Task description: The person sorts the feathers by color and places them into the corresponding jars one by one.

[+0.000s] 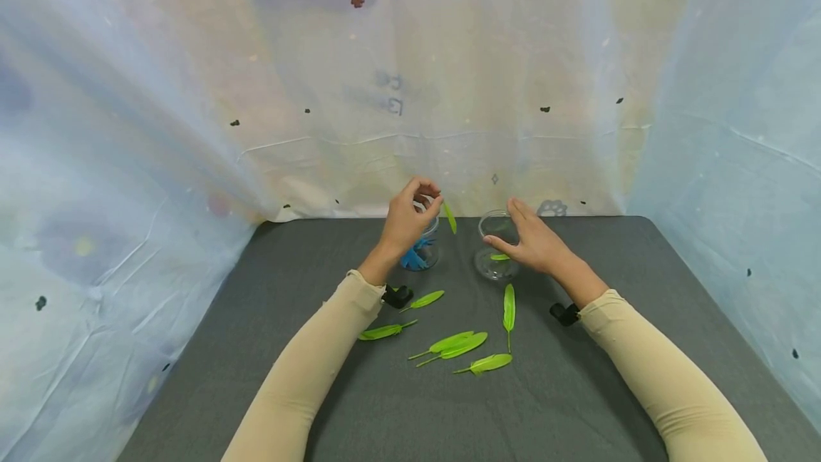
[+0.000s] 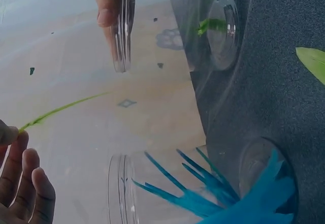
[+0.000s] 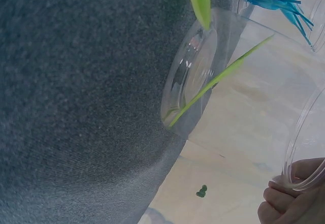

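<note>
My left hand (image 1: 407,221) pinches a bright green feather (image 1: 450,217) near one end, between thumb and forefinger, with the other fingers apart from it. In the left wrist view the feather (image 2: 66,110) points toward the right. A clear jar (image 1: 492,274) stands upright with one green feather (image 3: 223,74) leaning inside. My right hand (image 1: 540,242) grips this jar by its rim. Below my left hand stands a second clear jar (image 1: 434,257), holding blue feathers (image 1: 415,255); they also show in the left wrist view.
Several green feathers lie on the dark grey tabletop (image 1: 513,419) in front of the jars, including one pointing at the right jar (image 1: 509,311) and a pair (image 1: 457,345) nearer the middle. A pale patterned curtain (image 1: 449,77) hangs behind and along both sides.
</note>
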{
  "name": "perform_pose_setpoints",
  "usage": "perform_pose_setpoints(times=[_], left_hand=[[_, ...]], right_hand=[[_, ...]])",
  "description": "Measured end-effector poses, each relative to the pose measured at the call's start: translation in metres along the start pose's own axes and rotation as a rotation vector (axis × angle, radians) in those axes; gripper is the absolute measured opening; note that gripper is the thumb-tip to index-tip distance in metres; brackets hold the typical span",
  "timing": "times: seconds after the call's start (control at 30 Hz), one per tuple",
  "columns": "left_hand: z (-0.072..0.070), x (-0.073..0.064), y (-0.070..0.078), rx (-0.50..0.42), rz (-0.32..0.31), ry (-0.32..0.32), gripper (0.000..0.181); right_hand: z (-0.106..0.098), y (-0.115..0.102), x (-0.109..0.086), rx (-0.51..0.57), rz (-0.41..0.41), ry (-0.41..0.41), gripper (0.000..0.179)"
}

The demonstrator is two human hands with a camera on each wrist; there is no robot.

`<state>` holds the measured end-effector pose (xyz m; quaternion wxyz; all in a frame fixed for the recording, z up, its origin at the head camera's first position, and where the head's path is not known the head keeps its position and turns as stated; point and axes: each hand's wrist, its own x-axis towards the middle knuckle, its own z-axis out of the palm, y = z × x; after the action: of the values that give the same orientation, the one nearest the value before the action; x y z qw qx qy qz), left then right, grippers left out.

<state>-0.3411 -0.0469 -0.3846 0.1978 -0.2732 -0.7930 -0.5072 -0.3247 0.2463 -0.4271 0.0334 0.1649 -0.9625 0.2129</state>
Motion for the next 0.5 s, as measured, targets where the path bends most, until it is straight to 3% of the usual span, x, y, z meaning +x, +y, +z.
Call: perform_pose_setpoints(times=[0.13, 0.5], left_hand=[[0.006, 0.003, 0.002, 0.013, -0.009, 0.014, 0.016], [0.023, 0.012, 0.009, -0.055, 0.0, 0.012, 0.021]], right_hand=[[-0.001, 0.0, 0.0, 0.0, 0.002, -0.002, 0.112], [-0.002, 0.0, 0.0, -0.001, 0.017, -0.013, 0.114]])
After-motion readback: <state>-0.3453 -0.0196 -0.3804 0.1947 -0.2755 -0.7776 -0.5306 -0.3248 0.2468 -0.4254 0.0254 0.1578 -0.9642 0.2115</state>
